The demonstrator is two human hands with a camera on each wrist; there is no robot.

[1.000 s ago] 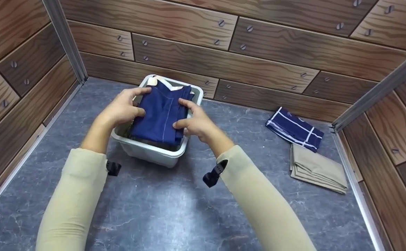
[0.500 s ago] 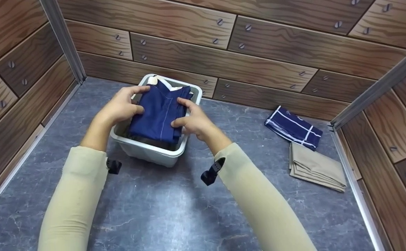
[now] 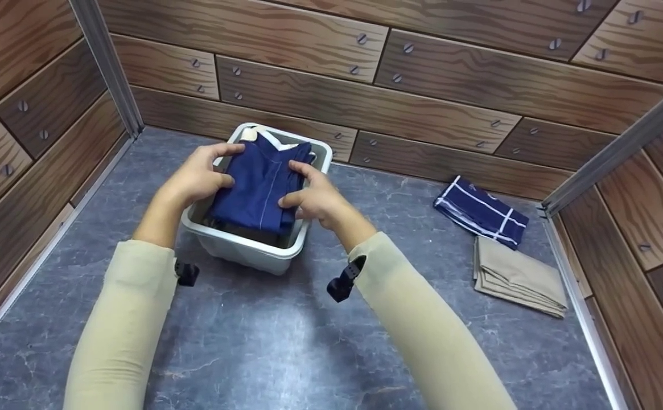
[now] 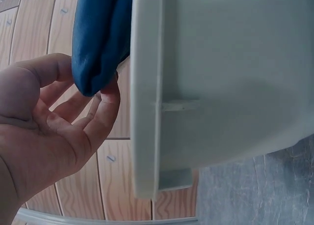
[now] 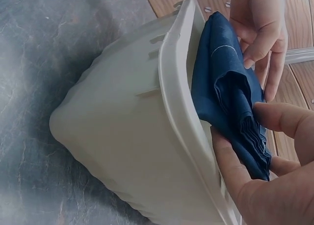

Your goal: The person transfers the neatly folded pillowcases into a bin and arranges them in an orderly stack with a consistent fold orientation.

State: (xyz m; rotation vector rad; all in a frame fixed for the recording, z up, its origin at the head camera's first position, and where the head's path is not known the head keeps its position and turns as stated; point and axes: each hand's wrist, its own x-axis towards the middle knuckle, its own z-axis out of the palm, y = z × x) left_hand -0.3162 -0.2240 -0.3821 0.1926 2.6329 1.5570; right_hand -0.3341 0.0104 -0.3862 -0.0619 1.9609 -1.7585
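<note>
A folded navy garment [image 3: 254,185] with white trim at a V-shaped neck lies over the mouth of a pale grey plastic bin [image 3: 240,250]. My left hand [image 3: 197,173] grips its left edge, thumb on top and fingers round the side. On the opposite edge my right hand [image 3: 320,196] holds the folded layers. The right wrist view shows the garment [image 5: 228,82] level with the bin's rim [image 5: 179,102], with fingers of the right hand [image 5: 279,171] above and below it. Cream-coloured cloth shows under the neck end. The bin's contents are mostly hidden.
To the right, a folded navy cloth [image 3: 482,210] with white stripes lies against the back wall. A folded beige cloth [image 3: 519,276] lies just in front of it, near the right wall. Wood-patterned panels [image 3: 308,80] enclose the grey marbled surface [image 3: 251,341].
Both hands have shifted slightly left with the navy garment. Its near edge has drawn back a little from the bin's front rim. The two cloths on the right have stayed put.
</note>
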